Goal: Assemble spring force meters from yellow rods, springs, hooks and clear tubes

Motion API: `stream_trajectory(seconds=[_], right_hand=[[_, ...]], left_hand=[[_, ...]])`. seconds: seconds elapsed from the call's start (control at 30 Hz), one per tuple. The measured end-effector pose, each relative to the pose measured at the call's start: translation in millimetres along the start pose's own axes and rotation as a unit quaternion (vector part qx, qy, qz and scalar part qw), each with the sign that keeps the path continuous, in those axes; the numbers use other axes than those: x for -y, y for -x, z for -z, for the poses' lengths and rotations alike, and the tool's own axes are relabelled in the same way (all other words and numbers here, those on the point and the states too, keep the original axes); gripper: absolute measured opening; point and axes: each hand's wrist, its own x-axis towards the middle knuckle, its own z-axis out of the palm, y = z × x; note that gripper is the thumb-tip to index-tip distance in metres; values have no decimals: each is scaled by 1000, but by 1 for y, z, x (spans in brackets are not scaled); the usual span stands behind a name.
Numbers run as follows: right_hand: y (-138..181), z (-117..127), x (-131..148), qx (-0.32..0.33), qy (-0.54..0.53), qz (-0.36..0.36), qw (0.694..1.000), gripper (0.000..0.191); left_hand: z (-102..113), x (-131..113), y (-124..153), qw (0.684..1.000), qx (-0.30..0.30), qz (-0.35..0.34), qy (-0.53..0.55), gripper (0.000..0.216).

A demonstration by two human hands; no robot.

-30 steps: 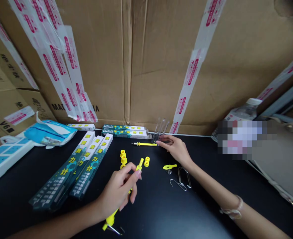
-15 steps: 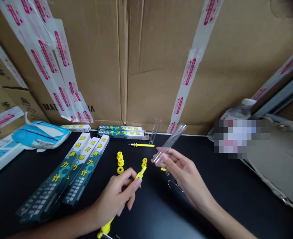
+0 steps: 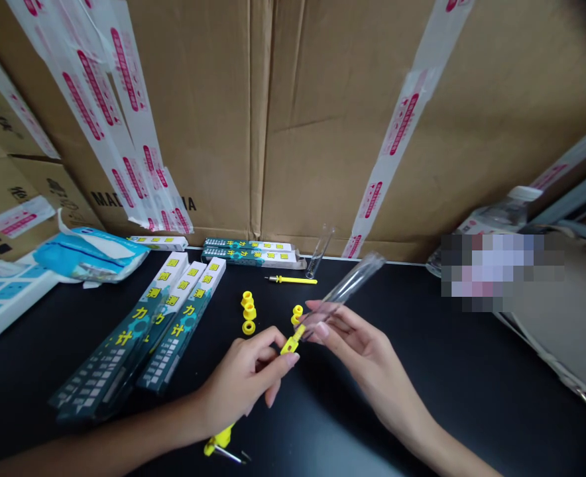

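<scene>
My left hand (image 3: 253,371) is closed on a yellow plastic piece (image 3: 292,344) that has a slot near its tip. My right hand (image 3: 355,348) pinches a clear plastic tube (image 3: 350,285), tilted up to the right. The tube's lower end meets the tip of the yellow piece; whether the tip is inside cannot be made out. Below my left wrist shows another yellow part (image 3: 219,440) with a thin metal rod; I cannot tell if it joins the held piece. Several yellow caps (image 3: 248,311) stand just beyond my left hand, and small yellow fittings (image 3: 297,311) lie behind the fingertips.
A yellow rod (image 3: 295,280) and a second clear tube (image 3: 320,252) are at the back. Printed long boxes (image 3: 183,324) lie at left, more boxes (image 3: 250,252) against the cardboard (image 3: 213,132). A blue packet (image 3: 89,255), a bottle (image 3: 502,209) and a beige bag (image 3: 561,305) flank the black table.
The two hands have come closer together. The tube's lower end has moved from apart to the tip of the yellow piece. The view has shifted slightly.
</scene>
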Motion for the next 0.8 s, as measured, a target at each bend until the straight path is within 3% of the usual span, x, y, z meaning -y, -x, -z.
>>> stream_trajectory(seconds=[0.27, 0.47, 0.6, 0.67, 0.73, 0.8], right_hand=[[6, -17, -10, 77, 19, -2, 997, 26], [9, -23, -19, 45, 79, 43, 995, 22], [13, -31, -30, 16, 50, 1, 999, 42], [16, -35, -31, 40, 27, -44, 998, 53], [19, -40, -27, 83, 74, -70, 991, 47], [21, -45, -22, 112, 171, -50, 978, 30]], left_hand=[[-1, 3, -4, 998, -32, 5, 51, 45], [-1, 4, -2, 996, -61, -25, 52, 38], [-1, 5, -3, 992, -97, -38, 67, 49], [-1, 5, -4, 988, -125, -42, 84, 52], [-1, 4, -6, 982, -152, -43, 102, 54], [-1, 2, -6, 977, -173, -48, 116, 57]])
